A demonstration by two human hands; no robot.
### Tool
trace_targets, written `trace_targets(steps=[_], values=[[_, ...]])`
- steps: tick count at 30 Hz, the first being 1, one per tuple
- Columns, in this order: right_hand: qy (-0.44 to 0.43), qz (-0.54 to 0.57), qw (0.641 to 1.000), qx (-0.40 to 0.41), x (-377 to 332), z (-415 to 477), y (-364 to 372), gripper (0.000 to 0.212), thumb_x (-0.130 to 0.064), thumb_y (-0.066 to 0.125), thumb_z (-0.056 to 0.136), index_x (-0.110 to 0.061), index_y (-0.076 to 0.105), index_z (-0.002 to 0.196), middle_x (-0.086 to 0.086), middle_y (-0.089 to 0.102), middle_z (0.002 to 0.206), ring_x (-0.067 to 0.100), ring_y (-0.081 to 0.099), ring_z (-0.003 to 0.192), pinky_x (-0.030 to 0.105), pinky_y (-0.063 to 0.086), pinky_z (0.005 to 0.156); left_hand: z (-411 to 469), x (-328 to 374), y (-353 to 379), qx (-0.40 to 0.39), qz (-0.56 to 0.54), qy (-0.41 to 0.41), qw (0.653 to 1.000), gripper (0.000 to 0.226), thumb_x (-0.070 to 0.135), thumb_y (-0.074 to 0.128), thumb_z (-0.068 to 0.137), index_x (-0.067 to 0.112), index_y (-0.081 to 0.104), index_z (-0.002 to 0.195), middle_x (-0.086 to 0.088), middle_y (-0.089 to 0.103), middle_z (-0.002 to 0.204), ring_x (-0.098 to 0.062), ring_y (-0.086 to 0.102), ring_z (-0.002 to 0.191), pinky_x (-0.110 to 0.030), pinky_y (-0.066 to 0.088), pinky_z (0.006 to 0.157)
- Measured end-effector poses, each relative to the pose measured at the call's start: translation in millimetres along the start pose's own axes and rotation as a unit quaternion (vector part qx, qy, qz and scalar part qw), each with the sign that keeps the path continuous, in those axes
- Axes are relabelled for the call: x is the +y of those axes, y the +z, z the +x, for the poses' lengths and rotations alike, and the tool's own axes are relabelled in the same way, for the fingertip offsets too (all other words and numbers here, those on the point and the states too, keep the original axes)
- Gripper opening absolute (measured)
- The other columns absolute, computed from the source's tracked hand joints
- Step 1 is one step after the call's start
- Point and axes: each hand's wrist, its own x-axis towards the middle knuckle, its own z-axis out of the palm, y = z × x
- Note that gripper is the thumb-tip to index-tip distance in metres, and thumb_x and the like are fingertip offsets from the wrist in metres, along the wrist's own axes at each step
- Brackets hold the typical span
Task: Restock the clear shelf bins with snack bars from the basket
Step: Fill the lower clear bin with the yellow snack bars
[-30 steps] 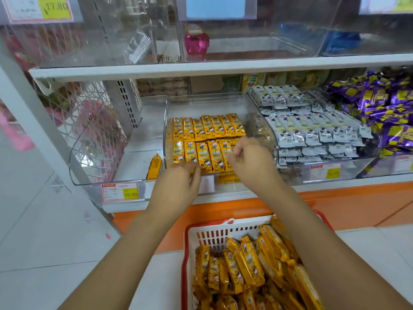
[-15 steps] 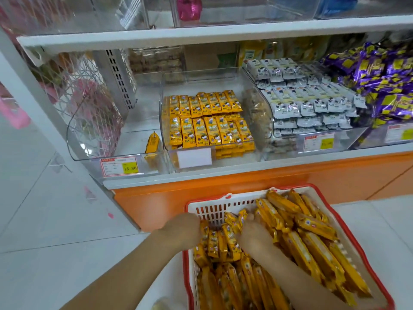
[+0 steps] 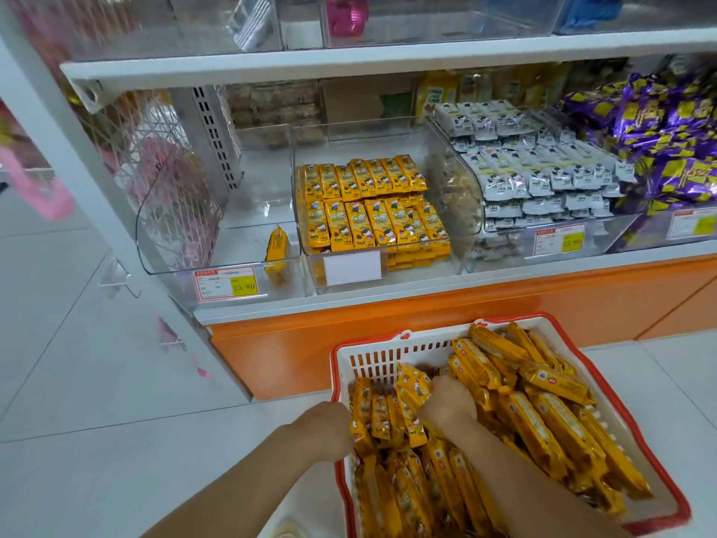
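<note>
Both of your hands are down in the basket [image 3: 392,337], pressing a bunch of short snack bars [image 3: 388,415] between them: your left hand [image 3: 326,429] is curled against the bunch's left side at the basket's left rim. Your right hand [image 3: 446,401] has its fingers bent down over the right side. The bars in the bunch stand on end, side by side. The bin to fill, the middle clear bin [image 3: 446,176], lies straight ahead of and above your hands, about midway between them, so neither hand is clearly nearer. Its stocked bars [image 3: 368,205] lie in two rows with long axes running away from you, so you likely need to tip the bunch flat to match. Longer loose bars [image 3: 543,413] crowd the basket right of your right hand. Left of the target, a nearly bare bin [image 3: 155,227] holds one stray bar [image 3: 277,242]; to the right are white-wrapped bars [image 3: 543,168]. The bin's front lip and the upper shelf board [image 3: 349,58] narrow the way in.
</note>
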Motion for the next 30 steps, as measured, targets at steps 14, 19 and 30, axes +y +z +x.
trace_targets(steps=[14, 19, 30], values=[[-0.186, 0.534, 0.821, -0.086, -32, -108, -123, 0.007, -0.016, 0.074, 0.078, -0.022, 0.075, 0.079, -0.005, 0.075, 0.079, 0.010, 0.071, 0.078, 0.019, 0.051, 0.068, -50, 34, -56, 0.179, -0.363, 0.186, 0.895, 0.041, 0.037, 0.085, 0.064, 0.015, 0.064, 0.091, 0.002, 0.067, 0.085, -0.009, 0.062, 0.074, -0.032, 0.052, 0.073], [-0.196, 0.528, 0.826, -0.015, -22, -122, -138, 0.024, -0.035, 0.071, 0.068, -0.022, 0.074, 0.088, -0.005, 0.075, 0.085, 0.010, 0.071, 0.079, 0.017, 0.049, 0.064, -57, 51, -61, 0.190, -0.398, 0.202, 0.874, 0.052, 0.041, 0.090, 0.054, 0.019, 0.064, 0.093, 0.003, 0.063, 0.082, -0.011, 0.059, 0.068, -0.035, 0.051, 0.068], [-0.175, 0.534, 0.826, 0.033, 16, -110, -168, 0.032, -0.041, 0.064, 0.075, -0.016, 0.054, 0.093, -0.016, 0.056, 0.057, -0.004, 0.049, 0.047, 0.012, 0.038, 0.050, -64, 66, -83, -0.063, -0.672, 0.243, 0.697, 0.039, 0.003, 0.067, 0.078, -0.002, 0.060, 0.117, -0.017, 0.068, 0.110, -0.028, 0.067, 0.096, -0.031, 0.057, 0.071]])
